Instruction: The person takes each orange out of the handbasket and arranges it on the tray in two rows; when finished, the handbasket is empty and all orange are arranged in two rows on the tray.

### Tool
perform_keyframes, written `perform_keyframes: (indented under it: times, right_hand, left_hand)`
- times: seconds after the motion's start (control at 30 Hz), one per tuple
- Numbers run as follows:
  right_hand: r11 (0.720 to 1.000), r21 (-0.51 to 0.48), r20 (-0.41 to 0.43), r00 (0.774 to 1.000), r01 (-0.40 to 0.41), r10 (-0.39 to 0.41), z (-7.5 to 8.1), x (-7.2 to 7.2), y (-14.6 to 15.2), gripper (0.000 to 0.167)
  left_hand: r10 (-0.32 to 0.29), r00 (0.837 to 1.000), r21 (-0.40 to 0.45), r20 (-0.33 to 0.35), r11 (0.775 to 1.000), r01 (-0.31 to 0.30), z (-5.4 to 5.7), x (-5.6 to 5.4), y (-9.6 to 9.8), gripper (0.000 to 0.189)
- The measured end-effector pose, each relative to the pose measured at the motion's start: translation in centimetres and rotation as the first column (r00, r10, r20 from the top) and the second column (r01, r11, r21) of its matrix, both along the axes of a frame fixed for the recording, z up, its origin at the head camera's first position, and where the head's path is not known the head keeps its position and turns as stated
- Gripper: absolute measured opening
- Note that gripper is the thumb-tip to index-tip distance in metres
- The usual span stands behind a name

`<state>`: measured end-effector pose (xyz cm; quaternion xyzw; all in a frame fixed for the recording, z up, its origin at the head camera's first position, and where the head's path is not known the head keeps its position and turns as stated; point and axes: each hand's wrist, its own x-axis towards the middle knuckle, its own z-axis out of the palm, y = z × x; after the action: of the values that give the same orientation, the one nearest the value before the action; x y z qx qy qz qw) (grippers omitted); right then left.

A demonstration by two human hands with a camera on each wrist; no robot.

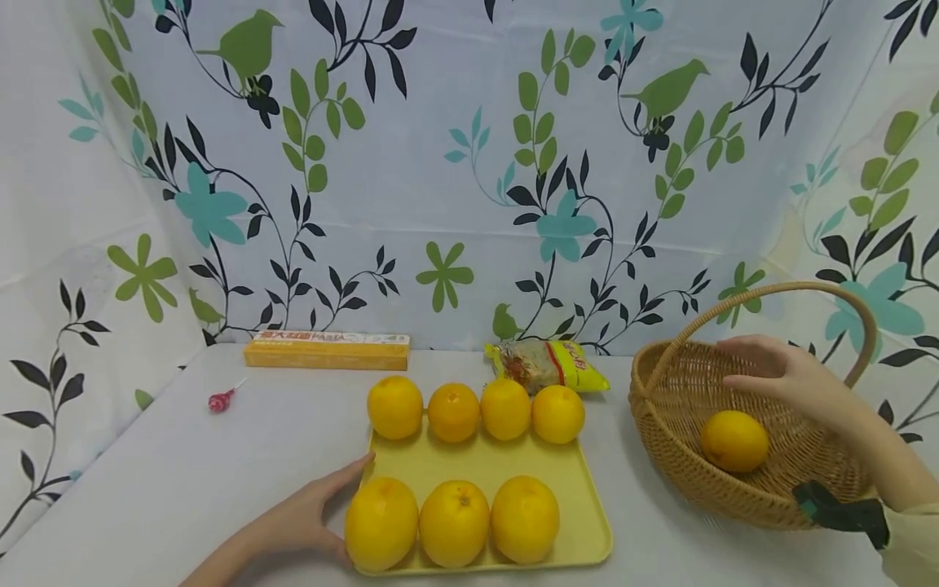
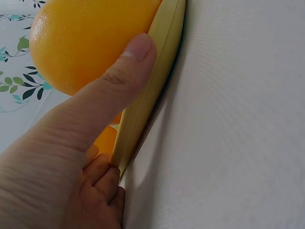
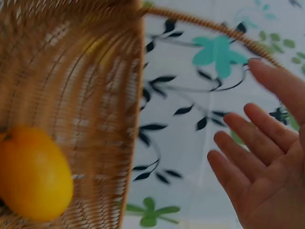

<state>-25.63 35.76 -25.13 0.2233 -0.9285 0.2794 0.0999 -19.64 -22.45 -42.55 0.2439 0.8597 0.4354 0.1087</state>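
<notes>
My left hand [image 1: 304,514] rests against the left side of a yellow tray [image 1: 477,461], fingers and thumb spread along its edge. Close up, the thumb [image 2: 119,78] lies on the tray's rim [image 2: 162,52], beside a large orange [image 2: 90,43]. Three oranges [image 1: 454,523] line the tray's front, and several smaller ones [image 1: 453,412] stand in a row at its back. Over the wicker basket [image 1: 660,440], my right hand [image 1: 788,379] is held with its fingers extended, gripping nothing. One orange [image 1: 735,441] lies inside the basket, below that hand.
Behind the tray lie a long yellow box [image 1: 326,352] and a yellow snack packet [image 1: 546,365]. A red lollipop [image 1: 222,400] is at the table's left. The basket's tall handle [image 1: 778,287] arches over the right hand. A patterned cloth [image 1: 440,204] hangs behind the table.
</notes>
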Motion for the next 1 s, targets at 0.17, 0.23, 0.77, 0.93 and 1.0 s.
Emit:
perform_keyframes:
  times: [0.17, 0.23, 0.77, 0.93, 1.0]
  right_hand:
    - [0.994, 0.102, 0.068, 0.997, 0.038, -0.045, -1.3, -2.8, 1.2, 0.059]
    - [0.994, 0.107, 0.1, 0.994, 0.036, -0.047, -1.8, -3.5, 1.5, 0.062]
    - [0.96, 0.259, 0.632, 0.77, -0.104, -0.087, -5.1, -3.9, 2.7, 0.076]
    - [0.951, 0.297, 0.61, 0.783, -0.086, -0.119, -5.1, -4.1, 3.1, 0.071]
    - [0.942, 0.326, 0.583, 0.801, -0.08, -0.134, -5.1, -4.4, 3.1, 0.069]
  left_hand:
    - [0.01, 1.0, 0.001, 0.002, 1.0, -0.01, 0.1, 0.0, -0.2, 0.103]
    - [0.01, 1.0, 0.008, 0.015, 1.0, -0.01, 0.1, 0.1, -0.2, 0.102]
    - [-0.008, 1.0, 0.005, 0.018, 1.0, 0.007, 0.3, 0.0, 0.1, 0.102]
    - [-0.005, 1.0, 0.002, 0.018, 1.0, 0.005, 0.4, 0.0, 0.2, 0.102]
    - [0.003, 0.999, 0.01, 0.042, 1.0, -0.003, 0.3, 0.0, 0.2, 0.101]
